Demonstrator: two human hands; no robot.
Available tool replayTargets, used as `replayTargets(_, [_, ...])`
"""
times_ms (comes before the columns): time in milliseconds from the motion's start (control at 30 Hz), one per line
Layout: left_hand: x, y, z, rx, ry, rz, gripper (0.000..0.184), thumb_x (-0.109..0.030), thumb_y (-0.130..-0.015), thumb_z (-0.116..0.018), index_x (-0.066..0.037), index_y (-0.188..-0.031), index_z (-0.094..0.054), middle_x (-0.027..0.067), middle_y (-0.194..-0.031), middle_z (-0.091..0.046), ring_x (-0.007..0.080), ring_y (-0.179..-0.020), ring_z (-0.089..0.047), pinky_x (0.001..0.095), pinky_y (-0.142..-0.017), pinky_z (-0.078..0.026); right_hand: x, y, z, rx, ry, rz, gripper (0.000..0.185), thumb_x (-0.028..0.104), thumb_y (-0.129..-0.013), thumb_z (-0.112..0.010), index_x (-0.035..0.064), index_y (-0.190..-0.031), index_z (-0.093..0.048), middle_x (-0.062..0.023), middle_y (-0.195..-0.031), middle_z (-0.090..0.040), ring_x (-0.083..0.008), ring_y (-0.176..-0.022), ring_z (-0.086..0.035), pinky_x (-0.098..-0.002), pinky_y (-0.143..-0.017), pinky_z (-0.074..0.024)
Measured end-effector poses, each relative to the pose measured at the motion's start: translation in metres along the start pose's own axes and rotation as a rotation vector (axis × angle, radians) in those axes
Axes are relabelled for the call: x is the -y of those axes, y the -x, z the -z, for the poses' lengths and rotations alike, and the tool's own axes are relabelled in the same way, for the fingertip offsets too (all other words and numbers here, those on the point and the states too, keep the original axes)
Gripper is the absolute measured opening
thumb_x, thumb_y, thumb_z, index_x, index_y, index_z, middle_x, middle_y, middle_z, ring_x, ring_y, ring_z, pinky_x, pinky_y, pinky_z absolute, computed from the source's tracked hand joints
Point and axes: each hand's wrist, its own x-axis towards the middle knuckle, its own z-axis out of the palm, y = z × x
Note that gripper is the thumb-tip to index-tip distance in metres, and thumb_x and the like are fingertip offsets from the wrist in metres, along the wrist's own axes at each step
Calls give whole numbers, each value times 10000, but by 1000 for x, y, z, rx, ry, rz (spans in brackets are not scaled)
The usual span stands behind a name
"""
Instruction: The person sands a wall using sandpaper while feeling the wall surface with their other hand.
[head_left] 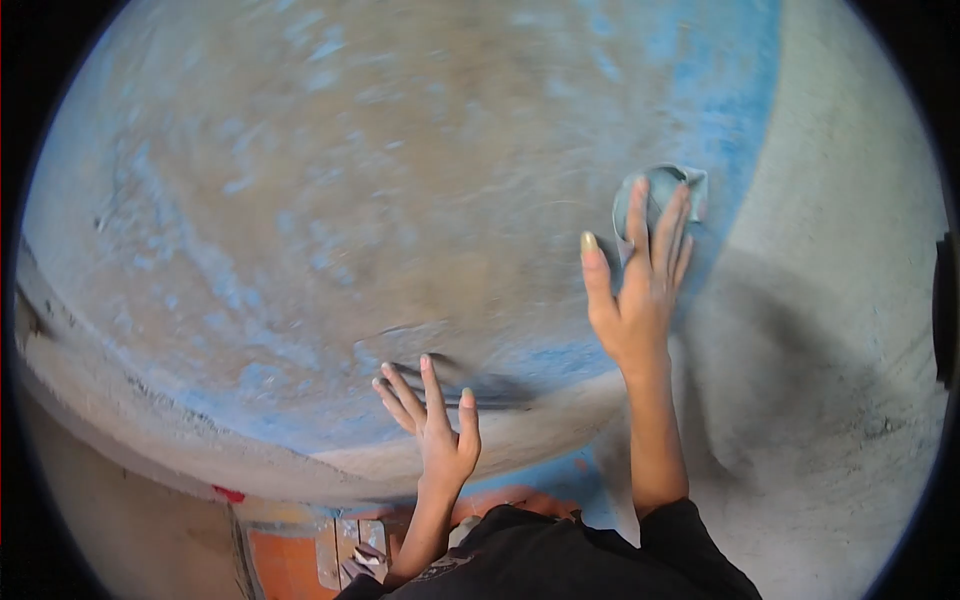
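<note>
Grey pad [661, 194], under fingers [638, 225] of right hand [642, 305], against blue-patched surface [400, 190]

pressed a grey-green pad [657, 196] to the blue-patched surface [400, 180] with the right hand [640, 300]. spread the left hand [441, 438] lower down.

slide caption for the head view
Right hand spread over a grey pad on a patchy blue-and-brown surface; left hand lower.
</note>
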Motion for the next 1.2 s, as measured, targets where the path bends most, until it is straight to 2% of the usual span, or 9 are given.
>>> replayTargets(233, [54,0,47,-51,-18,22,643,-280,-955,-573,-68,-1518,-344,328,-1589,-13,535,-1450,71,651,-1111,22,102,136,-46,353,22,79,738,435,-918,-583,47,-1504,-357,-395,-1524,-170,-534,-1424,-192,-660,-1123,-108])
replayTargets(333, [78,0,77,2,-114,-7,655,-234,-965,-563,-57,-1535,-292,312,-1597,29,514,-1457,89,602,-1140,-7,110,97,-52,208,81,77,743,433,-927,-566,49,-1517,-328,-387,-1531,-166,-527,-1431,-186,-658,-1127,-100])
replayTargets(500, [133,0,129,-54,-131,-18,623,-234,-960,-567,-80,-1520,-341,306,-1599,2,521,-1455,75,629,-1129,-12,167,55,-68,5,-21,65,741,417,-926,-566,59,-1524,-316,-375,-1543,-150,-527,-1434,-176,-657,-1131,-95])
replayTargets(667, [190,9,175,-111,-103,2,596,-257,-950,-577,-92,-1496,-403,290,-1605,-28,529,-1455,44,653,-1119,-15,241,188,-119,299,-11,282,780,427,-890,-605,61,-1520,-326,-377,-1537,-163,-551,-1424,-172,-695,-1107,-99])
replayTargets(767, [219,15,196,-136,-80,-5,596,-254,-952,-575,-86,-1496,-400,286,-1606,-45,532,-1454,27,650,-1122,-19,273,183,-128,243,-8,282,787,428,-874,-620,67,-1515,-342,-378,-1529,-181,-554,-1425,-164,-706,-1100,-98])
replayTargets(867, [229,19,220,-22,-151,1,632,-212,-959,-562,-49,-1522,-324,300,-1600,-32,534,-1453,24,621,-1136,-57,292,115,-123,123,-15,245,785,438,-870,-613,69,-1512,-352,-378,-1523,-197,-553,-1426,-157,-715,-1091,-100])
replayTargets(967, [235,22,229,15,-149,-17,652,-211,-952,-563,-33,-1525,-307,294,-1602,-48,534,-1453,17,624,-1136,-49,319,97,-131,-2,27,239,771,435,-870,-598,90,-1516,-354,-377,-1518,-215,-545,-1430,-158,-722,-1083,-101])
replayTargets(1133, [244,26,233,35,-29,-8,664,-232,-944,-558,-6,-1516,-307,303,-1593,-86,531,-1454,5,640,-1129,-7,338,219,-151,402,13,282,762,378,-795,-599,129,-1492,-415,-382,-1504,-225,-544,-1425,-179,-739,-1075,-93])
replayTargets(1200, [245,25,232,37,16,-24,662,-227,-946,-549,7,-1513,-300,314,-1588,-77,537,-1451,11,645,-1126,0,335,225,-152,416,47,280,756,370,-780,-595,132,-1480,-434,-384,-1494,-239,-550,-1413,-199,-741,-1074,-91])
